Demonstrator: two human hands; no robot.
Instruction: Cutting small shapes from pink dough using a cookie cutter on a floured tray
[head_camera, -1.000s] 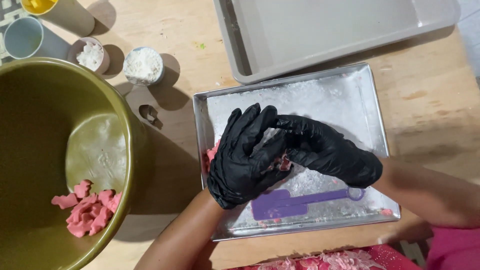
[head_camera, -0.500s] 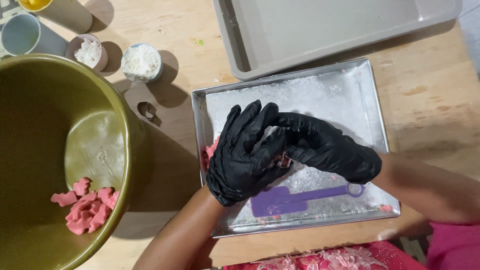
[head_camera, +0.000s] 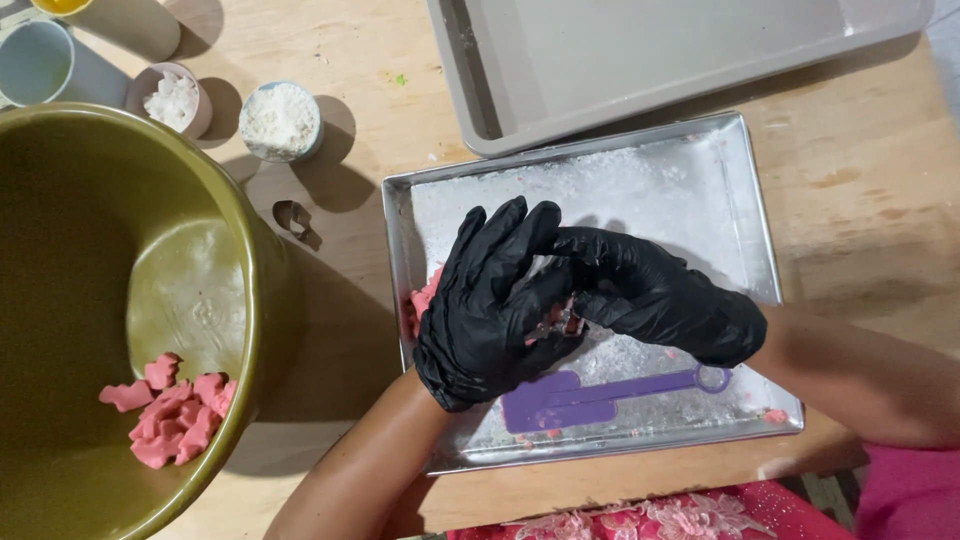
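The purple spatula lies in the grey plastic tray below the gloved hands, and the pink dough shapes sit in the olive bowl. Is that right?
Not quite. The head view shows the purple spatula lying in the floured metal tray, not the grey plastic tray. It is below the gloved hands, and the pink dough shapes do sit in the olive bowl.

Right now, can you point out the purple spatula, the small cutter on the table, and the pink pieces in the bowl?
purple spatula (head_camera: 556, 401): head view, on its flat blade.
small cutter (head_camera: 293, 216): head view, on its metal rim.
pink pieces (head_camera: 170, 410): head view, middle of the pile.
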